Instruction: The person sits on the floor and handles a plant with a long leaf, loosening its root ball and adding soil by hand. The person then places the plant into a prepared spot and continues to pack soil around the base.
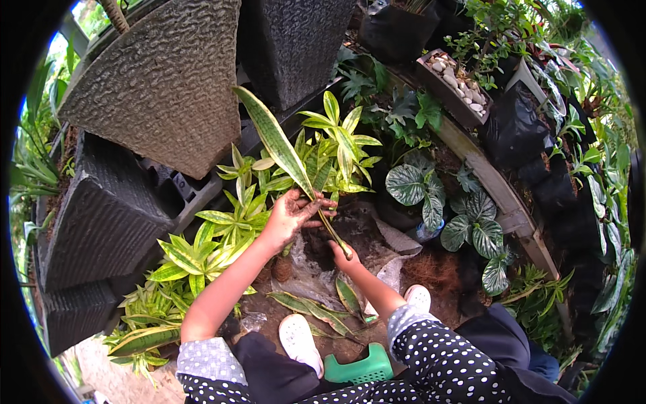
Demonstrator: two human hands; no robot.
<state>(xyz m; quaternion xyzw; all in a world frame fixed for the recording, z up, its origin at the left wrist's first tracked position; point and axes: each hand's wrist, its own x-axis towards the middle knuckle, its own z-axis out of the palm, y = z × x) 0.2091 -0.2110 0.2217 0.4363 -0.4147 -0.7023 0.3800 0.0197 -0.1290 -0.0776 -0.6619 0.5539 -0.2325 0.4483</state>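
Observation:
My left hand [295,216], smeared with dark soil, grips a long snake plant leaf [280,144] near its narrow lower part. The leaf has yellow margins and slants from the upper left down to the right. Its lower end crosses in front of my right hand [348,258], whose fingers are largely hidden, so I cannot tell whether they hold anything. Below both hands, dark soil [320,250] lies on a crumpled translucent plastic sheet [303,283]. Several cut snake plant leaves [323,313] rest on the ground nearer my feet.
Yellow-green variegated plants [227,222] crowd the left, beneath large textured planters [166,86]. Dark-leaved potted plants [409,184] stand right, beside a metal rail [497,197]. Farther back is a tray of pebbles [454,83]. A green plastic stool [358,364] sits between my white shoes [300,338].

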